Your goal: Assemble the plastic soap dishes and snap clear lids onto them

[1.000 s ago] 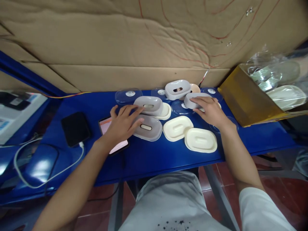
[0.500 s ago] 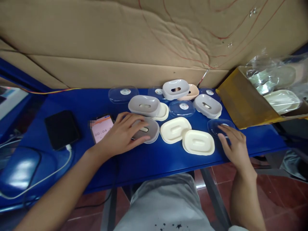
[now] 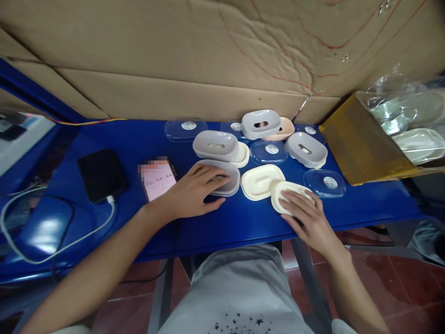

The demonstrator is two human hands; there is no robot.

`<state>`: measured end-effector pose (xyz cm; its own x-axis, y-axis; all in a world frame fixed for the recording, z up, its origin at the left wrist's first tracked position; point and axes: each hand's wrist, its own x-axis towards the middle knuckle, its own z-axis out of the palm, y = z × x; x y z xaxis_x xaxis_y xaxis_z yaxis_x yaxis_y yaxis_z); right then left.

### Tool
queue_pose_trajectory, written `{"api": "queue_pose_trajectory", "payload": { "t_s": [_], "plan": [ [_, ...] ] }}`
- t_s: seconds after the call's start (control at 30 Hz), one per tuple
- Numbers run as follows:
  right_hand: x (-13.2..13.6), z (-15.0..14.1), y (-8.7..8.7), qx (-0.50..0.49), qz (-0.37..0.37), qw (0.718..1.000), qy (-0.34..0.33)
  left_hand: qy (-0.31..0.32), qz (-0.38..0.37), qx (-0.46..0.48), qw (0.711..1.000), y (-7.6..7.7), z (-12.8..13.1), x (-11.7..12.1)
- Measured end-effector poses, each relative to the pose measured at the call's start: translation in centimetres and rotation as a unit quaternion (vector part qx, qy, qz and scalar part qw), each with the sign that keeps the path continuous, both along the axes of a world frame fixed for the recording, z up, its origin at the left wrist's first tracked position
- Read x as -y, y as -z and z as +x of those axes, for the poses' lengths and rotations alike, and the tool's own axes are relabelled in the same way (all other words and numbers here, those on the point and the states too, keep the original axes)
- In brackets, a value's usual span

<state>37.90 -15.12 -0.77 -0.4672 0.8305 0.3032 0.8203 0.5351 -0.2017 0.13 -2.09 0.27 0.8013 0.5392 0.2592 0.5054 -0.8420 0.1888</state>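
Note:
My left hand (image 3: 196, 192) lies with spread fingers over a grey oval soap dish (image 3: 233, 177) that has a slot in its middle. Its fingers partly cover that dish. My right hand (image 3: 309, 215) rests over a cream oval tray (image 3: 278, 197), fingers apart across its top and the thumb by its near edge. This tray overlaps a second cream tray (image 3: 255, 185) on its left. Behind my left hand, another grey soap dish (image 3: 205, 144) sits partly on a cream tray (image 3: 244, 157). At the right, a grey soap dish (image 3: 313, 147) stands on a cream base.
Several clear lids with round stickers lie about, one (image 3: 320, 183) beside my right hand. A grey dish (image 3: 252, 127) leans over a peach dish (image 3: 287, 127) at the back. An open carton (image 3: 358, 144) stands right. Phone (image 3: 158, 178) and black box (image 3: 100, 176) lie left.
My right hand let go of the grey soap dish at the right, drew back toward me, then moved left onto the cream tray. My left hand shifted slightly toward me over the front grey dish.

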Motion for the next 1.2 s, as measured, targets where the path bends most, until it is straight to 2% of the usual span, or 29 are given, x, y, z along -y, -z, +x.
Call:
{"api": "queue_pose_trajectory", "payload": {
  "t_s": [0.13, 0.27, 0.37, 0.47, 0.57, 0.67, 0.73, 0.87, 1.07, 1.2],
  "plan": [
    [-1.5, 0.9, -0.6, -0.010, 0.057, 0.998, 0.027, -0.026, -0.009, -0.004, 1.000, -0.7, -0.7, -0.3],
    [-4.6, 0.6, -1.4, -0.002, 0.091, 0.996, -0.006, -0.047, -0.034, -0.013, 0.998, -1.0, -1.3, -0.7],
    [-7.1, -0.9, -2.2, 0.059, 0.078, 0.995, -0.016, -0.047, -0.039, -0.010, 0.998, -0.8, -1.4, -0.9],
    [-8.7, -3.1, -3.5, 0.085, 0.072, 0.993, -0.033, -0.021, -0.031, 0.008, 0.999, -0.5, -1.2, -0.9],
    [-9.7, -5.8, -4.2, 0.076, 0.061, 0.988, -0.119, -0.005, -0.033, 0.026, 0.999, -0.5, -0.9, -0.7],
    [-10.6, -8.2, -3.4, 0.082, 0.047, 0.972, -0.215, -0.007, -0.032, 0.018, 0.999, -0.8, -0.9, -0.4],
    [-11.3, -9.2, -2.4, 0.076, 0.046, 0.965, -0.246, -0.018, -0.034, 0.007, 0.999, -1.0, -1.0, -0.2],
    [-12.0, -9.7, -1.1, 0.029, 0.025, 0.966, -0.255, -0.024, -0.047, 0.000, 0.999, -1.2, -1.2, 0.0],
    [-11.6, -9.0, -1.4, -0.035, 0.018, 0.967, -0.251, 0.004, -0.042, 0.020, 0.999, -1.3, -0.7, 0.2],
    [-11.7, -9.1, -1.3, -0.017, -0.020, 0.969, -0.246, 0.010, -0.060, 0.029, 0.998, -1.4, -0.4, 0.2]
  ]
}}
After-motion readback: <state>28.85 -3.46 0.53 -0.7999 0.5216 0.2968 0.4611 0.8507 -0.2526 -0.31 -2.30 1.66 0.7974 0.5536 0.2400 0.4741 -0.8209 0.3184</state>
